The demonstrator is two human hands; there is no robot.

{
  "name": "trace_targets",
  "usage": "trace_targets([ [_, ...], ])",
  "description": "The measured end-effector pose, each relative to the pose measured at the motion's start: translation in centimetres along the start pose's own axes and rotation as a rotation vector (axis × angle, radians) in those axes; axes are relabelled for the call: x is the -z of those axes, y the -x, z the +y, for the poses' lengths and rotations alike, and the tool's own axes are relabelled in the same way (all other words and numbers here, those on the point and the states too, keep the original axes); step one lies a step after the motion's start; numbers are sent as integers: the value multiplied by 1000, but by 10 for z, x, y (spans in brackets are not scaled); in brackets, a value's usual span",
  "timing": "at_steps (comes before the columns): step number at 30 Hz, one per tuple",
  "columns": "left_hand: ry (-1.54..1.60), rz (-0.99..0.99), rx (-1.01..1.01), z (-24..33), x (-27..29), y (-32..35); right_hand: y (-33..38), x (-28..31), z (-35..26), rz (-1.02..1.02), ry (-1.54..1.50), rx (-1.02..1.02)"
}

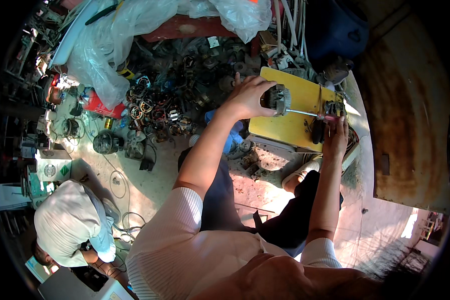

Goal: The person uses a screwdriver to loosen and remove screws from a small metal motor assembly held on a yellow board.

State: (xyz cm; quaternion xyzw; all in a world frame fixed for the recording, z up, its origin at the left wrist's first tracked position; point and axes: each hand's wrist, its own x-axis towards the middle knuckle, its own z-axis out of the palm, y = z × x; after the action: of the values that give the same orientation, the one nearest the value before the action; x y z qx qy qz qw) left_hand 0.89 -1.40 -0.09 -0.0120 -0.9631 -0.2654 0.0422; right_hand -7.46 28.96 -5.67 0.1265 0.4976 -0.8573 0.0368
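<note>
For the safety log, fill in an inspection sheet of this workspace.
Surface: yellow tabletop, dark objects toward its right side.
Job's things: ridged grey metal part; red-handled screwdriver, shaft reaching toward the part.
Clutter: heaped machine parts left of the tabletop.
Hands: left hand grips the metal part; right hand holds the screwdriver's handle.
Cables: dark cables loose on the floor.
Surroundings: clear plastic sheeting, blue barrel, crouching person lower left.

The screwdriver shaft looks like smooth, glossy metal.
</note>
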Motion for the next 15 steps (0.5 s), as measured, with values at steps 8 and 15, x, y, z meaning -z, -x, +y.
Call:
trace_targets([
  [8,15,-7,3,0,1,1,10,-11,-1,-29,-57,12],
  [15,15,-30,7,4,4,0,0,12,5,-68,-23,13],
])
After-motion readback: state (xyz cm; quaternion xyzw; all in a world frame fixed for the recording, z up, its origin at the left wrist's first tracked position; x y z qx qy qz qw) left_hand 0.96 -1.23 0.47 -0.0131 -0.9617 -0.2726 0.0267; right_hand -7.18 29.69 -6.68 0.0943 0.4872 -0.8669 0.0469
